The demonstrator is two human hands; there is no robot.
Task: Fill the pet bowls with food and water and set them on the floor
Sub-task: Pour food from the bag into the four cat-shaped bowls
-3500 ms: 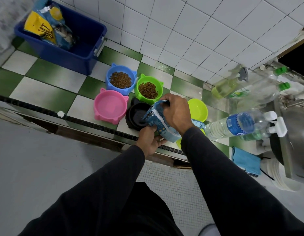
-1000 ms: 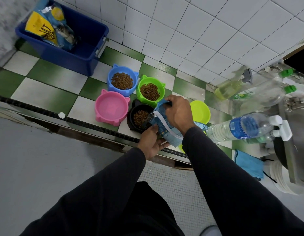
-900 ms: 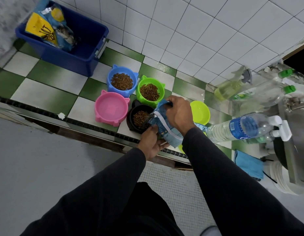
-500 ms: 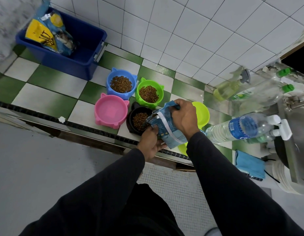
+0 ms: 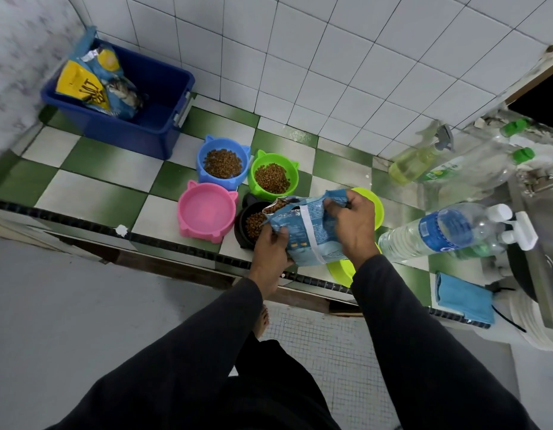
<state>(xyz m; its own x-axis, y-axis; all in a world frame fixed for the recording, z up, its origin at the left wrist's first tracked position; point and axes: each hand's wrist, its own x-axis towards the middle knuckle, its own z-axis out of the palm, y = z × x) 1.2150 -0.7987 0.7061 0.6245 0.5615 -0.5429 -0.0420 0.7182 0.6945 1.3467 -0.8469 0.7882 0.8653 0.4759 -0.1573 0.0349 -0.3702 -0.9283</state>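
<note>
Since half a second ago the food pouch has tipped back toward level, its open mouth lifted above the black bowl, kibble showing at the lip.

Head view: the left hand grips the pouch's lower corner, fingers curled round it; the right hand pinches the top edge at the pouch's 1 o'clock. The black bowl, near the desk's front edge, holds kibble. At its 9 o'clock sits the empty pink bowl, touching or just beside it. At 11 o'clock the blue bowl and at 12 o'clock the green bowl both hold kibble. Lime bowls lie partly hidden behind the pouch at 3 o'clock. A water bottle lies further at 3 o'clock. A blue bin with bags stands at 10 o'clock.
</note>
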